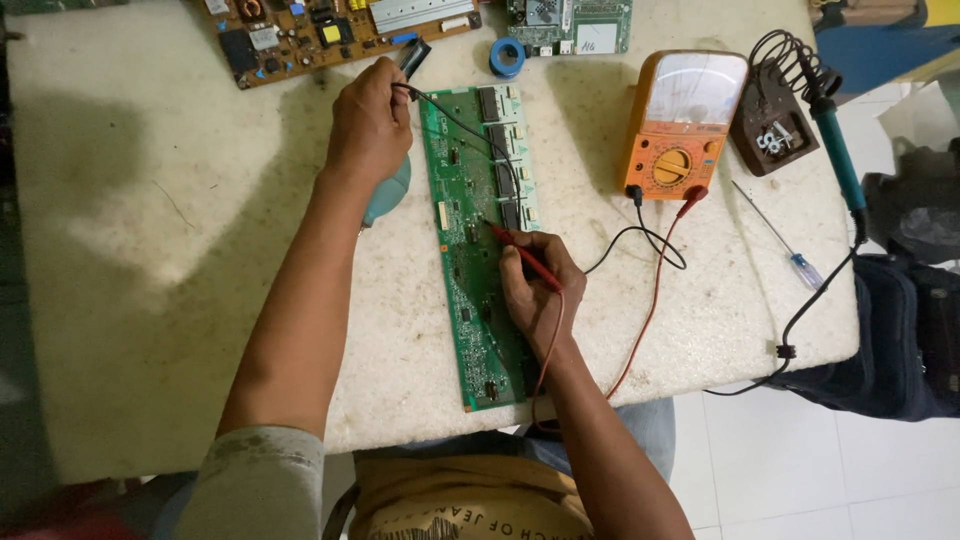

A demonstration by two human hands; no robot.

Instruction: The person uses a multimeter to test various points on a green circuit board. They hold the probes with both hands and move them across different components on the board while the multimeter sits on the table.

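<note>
Pinching the red probe (525,255) w/ our right hand (537,290), we're pressing its tip down on the green circuit board (478,250), approx. mid-board by the row of dark components; fingers are closed tight on the probe, heel of the hand resting on the board, likely to steady the tip. Red lead is trailing back past the wrist, off the near edge.

Our left hand (368,125) is gripping the black probe (413,62) at the board's far end, fist closed round it, tip angled toward the board's far left corner; its black wire is lying across the board.

Board is long, narrow, green, lying near-to-far at the centre of the pale stained table (130,260); it's carrying small chips + white connectors along its right edge.

Farther right, the orange analog meter (685,125) is sitting face up so we're able to read it, both leads plugged in. Beyond that: soldering iron stand (775,130), teal-handled iron (835,150), small screwdriver (785,245). At the far edge we're seeing a brown board (320,30) and blue tape roll (507,57).
</note>
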